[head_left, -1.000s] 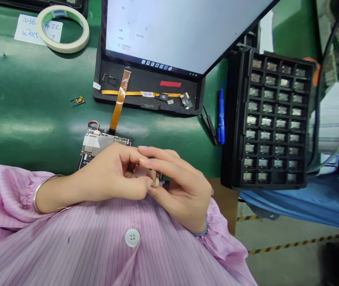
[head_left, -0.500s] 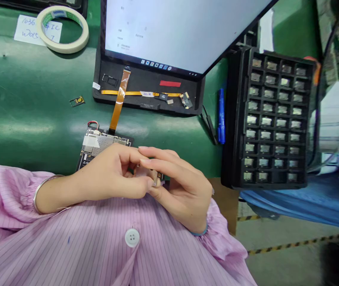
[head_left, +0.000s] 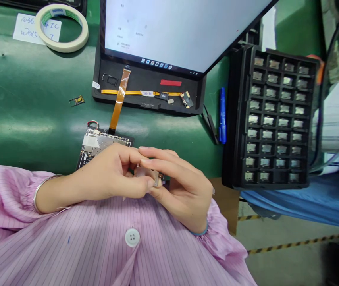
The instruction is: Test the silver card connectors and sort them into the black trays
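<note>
My left hand (head_left: pixel 112 171) and my right hand (head_left: pixel 181 184) meet above the table, with their fingertips pinching a small flat part with a metal edge (head_left: pixel 156 178). Much of that part is hidden by my fingers. Just below my left hand lies a circuit board (head_left: pixel 99 143), partly covered by that hand. An orange flex cable (head_left: pixel 117 99) runs up from the board to a black-framed tablet (head_left: pixel 145 97) lying on the green table (head_left: pixel 23 79).
A black tray (head_left: pixel 269 117) of several small metal parts stands to the right, with a blue marker (head_left: pixel 222 115) beside it. Masking tape (head_left: pixel 61 28) sits on a paper note (head_left: pixel 35 28) at top left. A small metal tray (head_left: pixel 77 101) lies left of the tablet.
The head view has drifted slightly, shifting the table items a little. My hands have barely moved, and the metal edge of the pinched part shows a little more clearly.
</note>
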Demonstrator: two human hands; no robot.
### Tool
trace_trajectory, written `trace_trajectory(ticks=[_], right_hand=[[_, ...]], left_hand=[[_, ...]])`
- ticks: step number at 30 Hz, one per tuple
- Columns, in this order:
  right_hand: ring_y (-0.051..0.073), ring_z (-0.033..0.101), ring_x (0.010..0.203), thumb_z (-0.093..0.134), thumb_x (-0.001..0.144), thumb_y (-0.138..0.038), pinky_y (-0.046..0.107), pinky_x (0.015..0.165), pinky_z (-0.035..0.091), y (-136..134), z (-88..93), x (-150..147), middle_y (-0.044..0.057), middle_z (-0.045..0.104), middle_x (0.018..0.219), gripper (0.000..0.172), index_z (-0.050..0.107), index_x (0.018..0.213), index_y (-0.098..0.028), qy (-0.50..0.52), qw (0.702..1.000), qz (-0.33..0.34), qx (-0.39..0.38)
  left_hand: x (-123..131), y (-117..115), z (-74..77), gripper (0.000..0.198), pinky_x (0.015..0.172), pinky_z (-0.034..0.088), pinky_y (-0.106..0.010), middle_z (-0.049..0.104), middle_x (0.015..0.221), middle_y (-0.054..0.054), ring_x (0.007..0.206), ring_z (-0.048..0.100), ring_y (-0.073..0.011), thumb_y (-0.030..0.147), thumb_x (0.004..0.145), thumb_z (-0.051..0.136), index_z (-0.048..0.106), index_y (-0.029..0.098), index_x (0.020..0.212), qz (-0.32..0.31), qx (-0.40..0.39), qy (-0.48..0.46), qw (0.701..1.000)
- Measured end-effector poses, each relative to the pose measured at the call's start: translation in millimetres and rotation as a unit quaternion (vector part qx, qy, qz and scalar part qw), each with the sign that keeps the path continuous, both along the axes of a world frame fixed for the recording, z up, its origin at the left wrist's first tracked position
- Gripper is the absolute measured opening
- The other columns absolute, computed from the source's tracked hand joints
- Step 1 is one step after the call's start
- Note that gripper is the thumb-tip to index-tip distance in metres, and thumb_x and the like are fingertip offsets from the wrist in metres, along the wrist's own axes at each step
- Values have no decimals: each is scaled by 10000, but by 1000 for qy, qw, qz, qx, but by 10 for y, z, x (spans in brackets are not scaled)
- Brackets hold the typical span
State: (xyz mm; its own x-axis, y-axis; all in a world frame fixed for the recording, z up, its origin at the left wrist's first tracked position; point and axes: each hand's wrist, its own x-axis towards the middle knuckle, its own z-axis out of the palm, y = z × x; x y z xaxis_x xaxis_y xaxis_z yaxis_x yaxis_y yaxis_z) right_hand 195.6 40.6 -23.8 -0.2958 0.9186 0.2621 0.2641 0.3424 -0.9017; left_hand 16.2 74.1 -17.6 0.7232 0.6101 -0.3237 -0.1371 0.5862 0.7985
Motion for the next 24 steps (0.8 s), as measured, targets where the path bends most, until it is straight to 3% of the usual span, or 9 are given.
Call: trace_trajectory(ticks=[11,18,21,24], right_hand=[[240,686,1059,701,889,-270,408,842,541,-8,-7,7,31,698,1239,357,663,1234,-349,12,1000,-1,-13],[236,674,1094,743,857,-353,412,959,545,48,16,37,-11,710,1209,299,714,1154,-375,72,991,9,-114],[233,645,1155,688,898,-406,416,1018,512,61,16,29,-17,701,1228,299,698,1196,-379,112,982,15,-154],[225,618,1202,640,930,-428,411,1052,485,60,6,10,-23,676,1278,324,666,1251,-391,143,974,14,-176]], left_hand=[[7,26,23,94,478,388,-160,592,677,30,513,476,-48,98,781,617,663,153,721,-4,-16,6,1000],[-24,21,20,249,469,453,-172,610,639,-12,525,552,-93,283,902,572,702,146,740,10,-52,-14,998],[-20,-1,-1,330,463,441,-155,604,628,-14,524,536,-81,317,925,579,674,133,667,43,-55,-10,998],[-17,-13,-13,289,471,436,-140,590,614,10,521,523,-64,320,919,624,697,146,701,67,-40,-13,997]])
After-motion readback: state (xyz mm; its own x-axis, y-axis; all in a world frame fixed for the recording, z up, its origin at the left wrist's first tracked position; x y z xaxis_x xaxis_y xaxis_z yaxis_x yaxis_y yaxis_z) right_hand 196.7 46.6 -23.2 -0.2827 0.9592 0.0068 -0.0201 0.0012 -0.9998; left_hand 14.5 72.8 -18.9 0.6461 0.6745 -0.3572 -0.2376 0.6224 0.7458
